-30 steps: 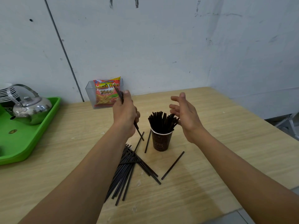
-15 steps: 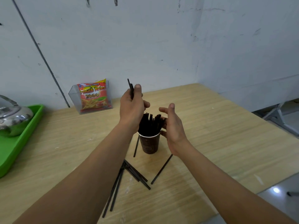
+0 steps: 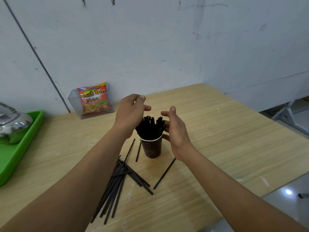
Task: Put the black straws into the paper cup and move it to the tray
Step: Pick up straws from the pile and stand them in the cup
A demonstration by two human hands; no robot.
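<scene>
My left hand (image 3: 129, 113) and right hand (image 3: 175, 131) hover open on either side of the paper cup (image 3: 151, 147) mid-worktop, straws bunched inside; loose black straws (image 3: 117, 185) lie nearer my edge.

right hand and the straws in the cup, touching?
Touching. The head view shows the right hand with fingers pressed against the straws standing in the paper cup.

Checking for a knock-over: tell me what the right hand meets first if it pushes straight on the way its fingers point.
Probably the bunch of straws standing in the cup; the right hand looks already against them, though depth is unclear.
</scene>
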